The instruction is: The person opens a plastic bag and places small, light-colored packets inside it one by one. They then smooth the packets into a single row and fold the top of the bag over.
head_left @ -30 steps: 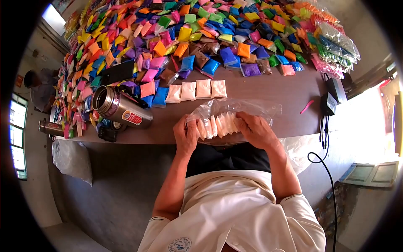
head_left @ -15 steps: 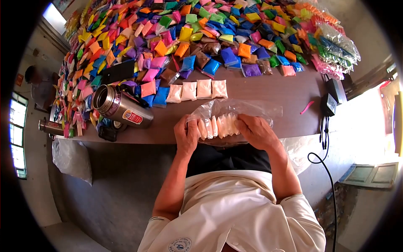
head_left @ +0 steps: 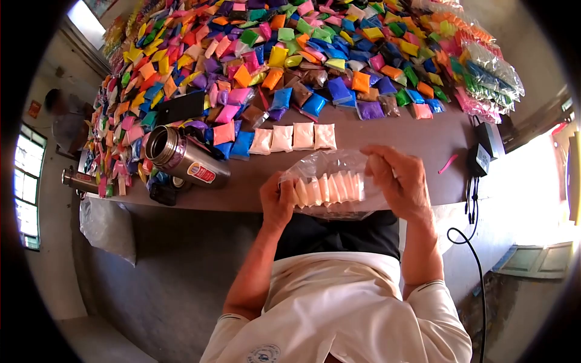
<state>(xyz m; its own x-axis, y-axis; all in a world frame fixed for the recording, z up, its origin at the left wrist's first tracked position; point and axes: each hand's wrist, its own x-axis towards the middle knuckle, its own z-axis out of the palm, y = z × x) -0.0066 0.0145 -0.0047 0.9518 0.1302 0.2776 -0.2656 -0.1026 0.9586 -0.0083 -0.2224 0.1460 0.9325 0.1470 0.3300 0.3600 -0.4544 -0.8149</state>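
Note:
A clear plastic bag point(head_left: 321, 162) holds a row of pale peach packets point(head_left: 330, 189), standing side by side over the table's front edge. My left hand point(head_left: 278, 198) is closed on the bag's left end, thumb beside the first packet. At the upper right my right hand point(head_left: 400, 181) has its fingers bent together on the bag's loose end; the exact grip is partly hidden. Just beyond the bag, several flat pale packets point(head_left: 293, 137) lie in a line on the brown table point(head_left: 417, 142).
A large heap of coloured packets point(head_left: 278, 57) covers the table's back and left. An uncapped steel flask point(head_left: 192, 158) stands at left, near a black flat object point(head_left: 181, 107). At right are a black adapter point(head_left: 478, 160) with cable and a pink strip point(head_left: 448, 164). A person point(head_left: 68, 124) is far left.
My right hand has moved from the packets' right end up and to the right, to the bag's loose end. My left hand still holds the left end. The whole view has shifted slightly.

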